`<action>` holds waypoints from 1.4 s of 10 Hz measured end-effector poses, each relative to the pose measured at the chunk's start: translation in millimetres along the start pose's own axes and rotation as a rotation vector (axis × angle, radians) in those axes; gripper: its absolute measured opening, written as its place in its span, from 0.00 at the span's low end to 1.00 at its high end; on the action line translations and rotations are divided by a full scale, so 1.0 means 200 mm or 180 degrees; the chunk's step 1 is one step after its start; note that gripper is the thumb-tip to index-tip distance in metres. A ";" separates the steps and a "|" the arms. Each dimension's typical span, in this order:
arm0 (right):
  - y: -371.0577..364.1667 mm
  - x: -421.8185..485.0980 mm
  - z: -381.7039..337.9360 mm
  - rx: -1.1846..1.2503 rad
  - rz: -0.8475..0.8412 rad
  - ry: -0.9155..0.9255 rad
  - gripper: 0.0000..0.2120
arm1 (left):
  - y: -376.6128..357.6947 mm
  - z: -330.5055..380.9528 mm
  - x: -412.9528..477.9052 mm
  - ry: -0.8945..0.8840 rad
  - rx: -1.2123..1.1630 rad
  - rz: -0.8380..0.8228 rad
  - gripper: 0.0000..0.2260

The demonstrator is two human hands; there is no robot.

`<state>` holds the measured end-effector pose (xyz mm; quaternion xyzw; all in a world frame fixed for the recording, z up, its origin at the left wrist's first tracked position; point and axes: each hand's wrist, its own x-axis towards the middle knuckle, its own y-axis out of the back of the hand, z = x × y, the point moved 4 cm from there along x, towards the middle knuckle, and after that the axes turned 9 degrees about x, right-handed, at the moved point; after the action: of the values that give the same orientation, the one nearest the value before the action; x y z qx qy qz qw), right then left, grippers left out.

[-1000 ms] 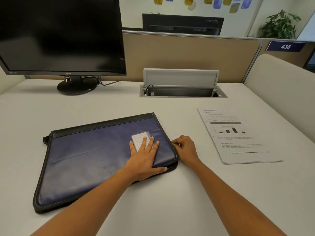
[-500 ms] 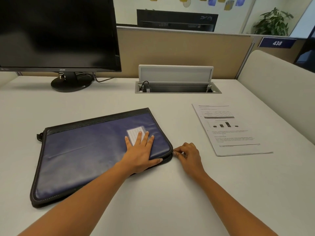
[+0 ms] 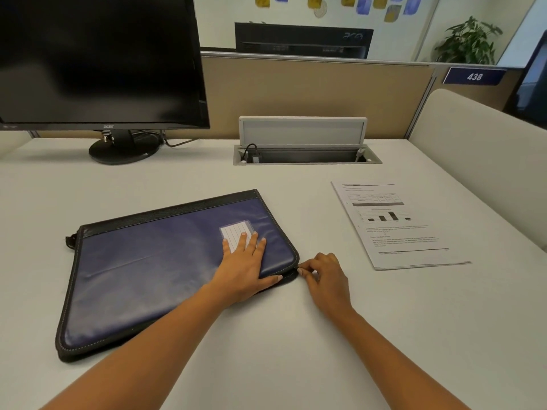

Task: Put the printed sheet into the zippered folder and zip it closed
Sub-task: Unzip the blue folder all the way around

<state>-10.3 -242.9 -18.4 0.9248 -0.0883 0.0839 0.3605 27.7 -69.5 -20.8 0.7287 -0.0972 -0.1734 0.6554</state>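
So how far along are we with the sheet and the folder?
Nothing is finished yet: the printed sheet lies on the desk right of the zippered folder, outside it. In hand: the left hand presses flat on the folder's cover while the right hand pinches at its near right corner, apparently the zipper pull. Left: unzip, slide the sheet in, zip shut.

White table [image 3: 207,179], office cubicle. Black monitor [image 3: 97,54] back left, screen dark, on a round base [image 3: 124,150]. Cable hatch [image 3: 302,133] sunk into the table at the back, lid up (one plug in at its left end). Tan partition [image 3: 310,90] behind, cream panel [image 3: 479,149] on the right. Past the partition: second monitor [image 3: 302,39], potted plant [image 3: 467,42], blue 438 sign [image 3: 473,76], coloured notes [image 3: 370,4] on a white wall. Light is even.
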 end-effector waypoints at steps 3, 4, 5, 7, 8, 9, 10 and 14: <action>0.01 0.04 0.00 -0.0252 0.0109 -0.0112 0.06 | 0.04 0.02 -0.09 0.0001 0.0196 0.0003 0.35; 0.01 0.05 -0.01 -0.0253 0.0158 -0.0120 0.06 | 0.05 0.02 -0.11 -0.0104 0.0464 -0.0241 0.32; 0.01 0.05 -0.01 -0.0211 0.0225 -0.0157 0.06 | 0.06 0.05 -0.09 -0.0159 0.0665 -0.0382 0.31; 0.00 -0.01 -0.02 -0.0102 0.0245 -0.0127 0.07 | 0.04 0.06 -0.08 -0.0078 0.0713 -0.0395 0.31; -0.01 -0.03 -0.03 0.0024 0.0276 -0.0164 0.07 | 0.04 0.06 -0.08 -0.0059 0.0705 -0.0385 0.31; -0.01 -0.04 -0.04 0.0082 0.0300 -0.0189 0.06 | 0.04 0.06 -0.08 -0.0052 0.0684 -0.0399 0.30; -0.01 -0.04 -0.04 0.0079 0.0268 -0.0153 0.06 | 0.04 0.06 -0.08 -0.0062 0.0671 -0.0380 0.30; 0.01 -0.02 -0.03 0.0003 0.0258 -0.0276 0.06 | 0.04 0.04 -0.07 -0.0131 0.0613 -0.0351 0.30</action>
<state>-15.0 -240.3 -12.6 0.9234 -0.1412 0.0584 0.3522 11.2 -73.2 -11.4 0.7887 -0.0866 -0.2140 0.5697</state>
